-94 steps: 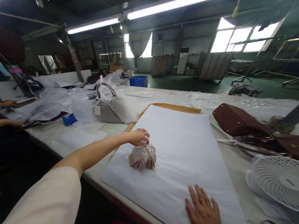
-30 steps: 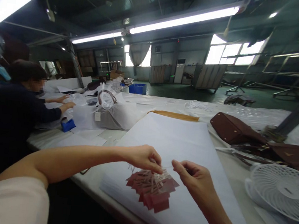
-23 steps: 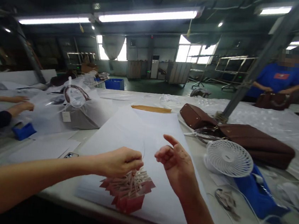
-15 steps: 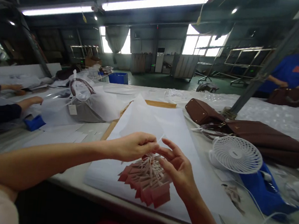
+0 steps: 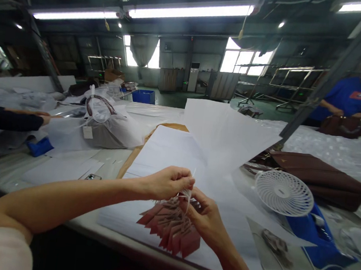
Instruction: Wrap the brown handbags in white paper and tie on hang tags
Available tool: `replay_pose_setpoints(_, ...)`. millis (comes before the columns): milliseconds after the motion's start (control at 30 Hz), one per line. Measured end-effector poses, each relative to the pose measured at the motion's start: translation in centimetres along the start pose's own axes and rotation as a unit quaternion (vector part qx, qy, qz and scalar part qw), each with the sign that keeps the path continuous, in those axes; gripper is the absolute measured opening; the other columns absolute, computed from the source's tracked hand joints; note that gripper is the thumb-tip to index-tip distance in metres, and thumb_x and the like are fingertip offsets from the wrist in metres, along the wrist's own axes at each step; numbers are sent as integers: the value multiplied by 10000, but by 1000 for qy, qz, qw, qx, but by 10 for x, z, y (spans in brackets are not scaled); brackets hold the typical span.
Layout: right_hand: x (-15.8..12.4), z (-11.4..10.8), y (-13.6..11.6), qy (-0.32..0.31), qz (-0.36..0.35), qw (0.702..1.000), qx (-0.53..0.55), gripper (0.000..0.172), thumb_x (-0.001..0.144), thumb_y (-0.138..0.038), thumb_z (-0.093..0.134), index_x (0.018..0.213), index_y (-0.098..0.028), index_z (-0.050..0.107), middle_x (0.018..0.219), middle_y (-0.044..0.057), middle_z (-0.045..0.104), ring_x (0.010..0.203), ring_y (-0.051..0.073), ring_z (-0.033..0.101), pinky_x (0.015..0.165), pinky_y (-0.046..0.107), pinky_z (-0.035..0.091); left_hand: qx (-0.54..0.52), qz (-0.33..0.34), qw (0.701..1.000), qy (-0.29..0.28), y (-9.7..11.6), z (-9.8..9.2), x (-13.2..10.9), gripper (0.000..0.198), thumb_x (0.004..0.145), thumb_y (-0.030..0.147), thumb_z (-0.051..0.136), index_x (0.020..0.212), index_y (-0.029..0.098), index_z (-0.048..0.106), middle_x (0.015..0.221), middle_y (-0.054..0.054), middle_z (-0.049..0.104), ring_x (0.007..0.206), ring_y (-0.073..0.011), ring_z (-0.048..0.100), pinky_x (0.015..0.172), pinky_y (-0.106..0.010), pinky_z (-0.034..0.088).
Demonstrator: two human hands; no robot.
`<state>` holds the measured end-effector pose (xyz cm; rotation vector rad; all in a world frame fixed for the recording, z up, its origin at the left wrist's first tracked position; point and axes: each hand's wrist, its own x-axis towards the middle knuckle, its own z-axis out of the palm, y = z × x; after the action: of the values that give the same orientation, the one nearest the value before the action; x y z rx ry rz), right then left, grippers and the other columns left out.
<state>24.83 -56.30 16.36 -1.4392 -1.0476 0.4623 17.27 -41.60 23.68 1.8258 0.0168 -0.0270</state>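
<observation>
A bundle of reddish-brown hang tags point(image 5: 170, 228) on white strings hangs over a stack of white tissue paper point(image 5: 166, 150) on the table. My left hand point(image 5: 167, 183) is pinched shut on the strings at the top of the bundle. My right hand point(image 5: 206, 217) is closed around the strings and the tags just below and to the right. The top sheet of paper point(image 5: 229, 133) is lifted up and curls in the air behind my hands.
A small white fan point(image 5: 284, 193) on a blue base point(image 5: 312, 234) stands at right, with brown handbags point(image 5: 321, 177) behind it. A wrapped handbag point(image 5: 104, 125) lies at left. One person's hands point(image 5: 42, 116) work at far left; another person in blue point(image 5: 348, 101) stands at back right.
My right hand has closed on the tag strings. The top tissue sheet has blown up and to the right. The bundle hangs a little lower.
</observation>
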Motion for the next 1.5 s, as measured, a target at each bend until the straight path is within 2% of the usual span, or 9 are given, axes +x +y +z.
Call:
replay_pose_setpoints(267, -15, 10, 22, -17, 100, 991, 83, 368, 814, -482, 653, 928, -135, 695, 822, 40, 660, 720, 142, 568, 642, 237, 460, -99, -54, 994, 12, -40, 5, -4, 484, 800, 644, 548, 759, 176, 432, 520, 67, 456, 369, -26, 278, 360, -173, 170)
replay_pose_setpoints(500, -28, -1, 41, -5, 118, 993, -27, 316, 822, -448, 634, 903, -159, 734, 803, 32, 668, 722, 149, 569, 631, 237, 451, -140, -91, 986, 18, -72, 11, 5, 524, 756, 691, 563, 779, 185, 426, 492, 83, 433, 340, -26, 250, 350, -172, 131)
replay_pose_setpoints(733, -35, -10, 48, -37, 136, 987, -81, 278, 843, -414, 604, 929, -180, 728, 832, 30, 677, 746, 158, 596, 664, 252, 468, -152, -81, 984, 34, -79, 9, 10, 521, 720, 661, 624, 726, 177, 432, 470, 95, 358, 353, -23, 234, 356, -173, 115)
replay_pose_setpoints(900, -32, -12, 48, -45, 103, 978, -177, 232, 857, -367, 573, 902, -196, 724, 793, 31, 668, 721, 157, 588, 631, 254, 444, -211, -62, 973, 75, -92, 12, 1, 475, 739, 591, 659, 737, 168, 442, 499, 93, 351, 373, -18, 245, 369, -160, 143)
replay_pose_setpoints(1033, -25, -16, 44, -82, 10, 946, -313, 159, 846, -273, 562, 816, -207, 703, 726, 20, 644, 727, 157, 566, 796, 332, 423, -234, -54, 965, 109, -126, 17, -13, 438, 806, 583, 588, 752, 183, 419, 521, 89, 346, 388, -28, 215, 383, -169, 147)
replay_pose_setpoints(1200, -16, -1, 62, -161, -83, 845, -503, 254, 913, -234, 487, 741, -195, 670, 706, 38, 658, 777, 180, 554, 998, 494, 267, 63, -20, 975, 212, -176, 18, -37, 309, 920, 442, 456, 764, 180, 503, 642, 8, 484, 602, -121, 466, 609, -251, 400)
replay_pose_setpoints(1333, -17, 26, 91, -196, -75, 826, -523, 262, 930, -213, 479, 731, -190, 648, 718, 47, 680, 798, 188, 546, 983, 469, 265, 290, 28, 902, 318, -181, 17, -52, 277, 869, 406, 571, 1031, 180, 583, 1136, -115, 594, 1120, -241, 496, 1030, -406, 321)
replay_pose_setpoints(1433, -16, 39, 106, -193, -79, 833, -513, 181, 918, -232, 537, 777, -195, 646, 757, 45, 690, 835, 192, 547, 990, 459, 244, 332, 43, 919, 209, -178, 18, -51, 561, 791, 437, 681, 1272, 208, 506, 1207, -102, 596, 1177, -253, 490, 1114, -470, 204)
replay_pose_setpoints(1500, -15, 41, 113, -186, -83, 839, -504, 129, 899, -231, 576, 794, -200, 645, 777, 34, 688, 845, 189, 552, 1001, 459, 224, 314, 13, 944, 96, -181, 19, -45, 547, 799, 429, 676, 1276, 211, 521, 1047, -60, 660, 1008, -220, 578, 1024, -411, 337)
